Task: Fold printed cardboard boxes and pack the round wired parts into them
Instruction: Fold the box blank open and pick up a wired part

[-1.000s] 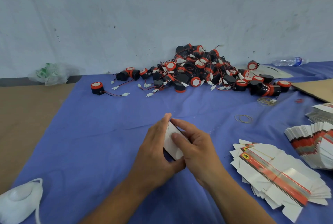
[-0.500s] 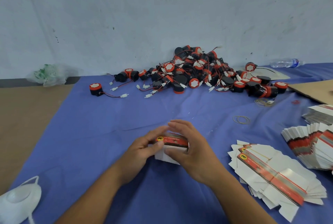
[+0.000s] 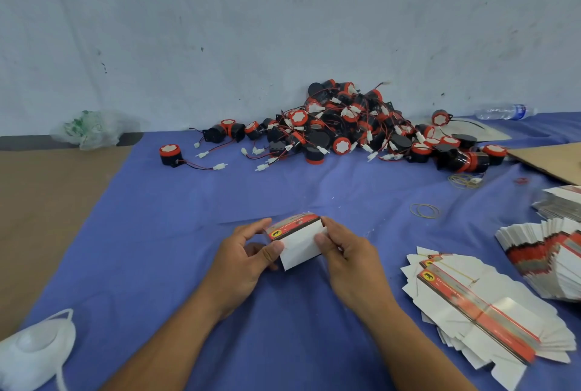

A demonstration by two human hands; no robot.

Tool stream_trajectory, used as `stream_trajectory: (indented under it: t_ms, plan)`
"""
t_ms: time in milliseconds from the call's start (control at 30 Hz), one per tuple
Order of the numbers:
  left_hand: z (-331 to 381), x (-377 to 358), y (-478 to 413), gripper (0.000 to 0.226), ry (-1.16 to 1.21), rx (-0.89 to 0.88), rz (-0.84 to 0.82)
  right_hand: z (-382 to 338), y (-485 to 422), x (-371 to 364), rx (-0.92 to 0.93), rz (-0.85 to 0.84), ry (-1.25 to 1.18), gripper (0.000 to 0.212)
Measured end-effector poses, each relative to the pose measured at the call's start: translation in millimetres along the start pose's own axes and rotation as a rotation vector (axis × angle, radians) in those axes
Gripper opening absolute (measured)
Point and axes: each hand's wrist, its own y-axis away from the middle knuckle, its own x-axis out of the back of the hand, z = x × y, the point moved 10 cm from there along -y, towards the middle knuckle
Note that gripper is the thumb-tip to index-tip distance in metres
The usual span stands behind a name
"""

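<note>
A small cardboard box (image 3: 298,241), white with a red and gold printed band along its top, is held just above the blue cloth (image 3: 157,249) near the middle. My left hand (image 3: 248,252) pinches its left end and my right hand (image 3: 344,250) pinches its right end. A big heap of round black and red wired parts (image 3: 342,126) lies at the back against the wall. One single round part (image 3: 169,155) sits apart at the heap's left. Fanned stacks of flat printed box blanks (image 3: 484,305) lie at the right.
A second stack of blanks (image 3: 547,252) lies at the far right, near brown cardboard (image 3: 553,159). Rubber bands (image 3: 425,211) rest on the cloth. A white face mask (image 3: 34,349) lies at bottom left, a plastic bag (image 3: 91,128) at the back left, a water bottle (image 3: 503,111) at the back right.
The box went from edge-on between my hands to lying sideways with its white face toward me. My hands moved apart to its two ends.
</note>
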Motion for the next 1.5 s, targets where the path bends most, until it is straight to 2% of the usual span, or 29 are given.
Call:
stream_trajectory:
  t_ms: [100, 200, 233, 333, 400, 533, 667, 733, 767, 833, 867, 933, 967, 1000, 1100, 1200, 1267, 1333, 1400, 1500]
  plan:
    - [10, 1, 0, 0.04, -0.058, -0.09, 0.036, 3, -2, -4, -0.042, -0.032, -0.151, 0.029]
    - [15, -5, 1, 0.039, -0.064, -0.137, -0.021, 14, -3, -14, -0.201, -0.095, -0.596, 0.032]
    - [12, -7, 1, 0.041, -0.024, -0.118, -0.052, 17, -4, -15, -0.226, -0.104, -0.676, 0.032]
    - [5, -13, 1, 0.041, 0.086, -0.052, -0.169, 21, -4, -14, -0.273, -0.126, -0.721, 0.033]
    - [3, -17, 2, 0.041, 0.122, -0.052, -0.23, 24, -3, -18, -0.334, -0.171, -0.767, 0.041]
    - [7, -20, 4, 0.042, 0.037, -0.081, -0.256, 24, -2, -24, -0.382, -0.236, -0.891, 0.045]
    - [23, -15, 7, 0.036, -0.152, -0.243, -0.106, 23, -4, -17, -0.311, -0.171, -0.715, 0.025]
    - [42, -10, 12, 0.043, -0.349, -0.421, 0.004, 24, -4, -10, -0.276, -0.13, -0.527, 0.022]
    - [53, -12, 18, 0.045, -0.489, -0.546, 0.033, 22, -4, -7, -0.254, -0.111, -0.406, 0.027]
    - [65, -28, 30, 0.045, -0.709, -0.767, -0.017, 22, -4, 2, -0.219, -0.036, -0.165, 0.044]
    - [65, -37, 35, 0.045, -0.784, -0.825, -0.064, 24, -3, 7, -0.219, 0.014, -0.079, 0.045]
    - [62, -48, 40, 0.043, -0.87, -0.873, -0.112, 25, -4, 14, -0.205, 0.087, 0.06, 0.023]
    - [61, -50, 42, 0.042, -0.881, -0.88, -0.105, 24, -5, 18, -0.188, 0.108, 0.144, 0.016]
    - [62, -50, 42, 0.042, -0.877, -0.881, -0.076, 25, -7, 20, -0.18, 0.122, 0.208, 0.018]
    - [67, -35, 37, 0.041, -0.808, -0.825, 0.097, 33, -7, 25, -0.227, 0.133, 0.195, 0.006]
    - [62, -21, 28, 0.043, -0.825, -0.66, 0.217, 30, -7, 22, -0.186, 0.113, 0.177, 0.039]
    - [53, -20, 22, 0.048, -0.904, -0.581, 0.215, 27, -8, 20, -0.148, 0.109, 0.161, 0.046]
    - [42, -19, 16, 0.052, -0.901, -0.503, 0.165, 30, -8, 23, -0.184, 0.146, 0.11, 0.034]
    - [33, -16, 11, 0.052, -0.776, -0.42, 0.08, 36, -7, 26, -0.234, 0.167, 0.081, 0.028]
    - [25, -7, 7, 0.027, -0.515, -0.345, 0.041, 42, -10, 24, -0.276, 0.114, 0.187, 0.032]
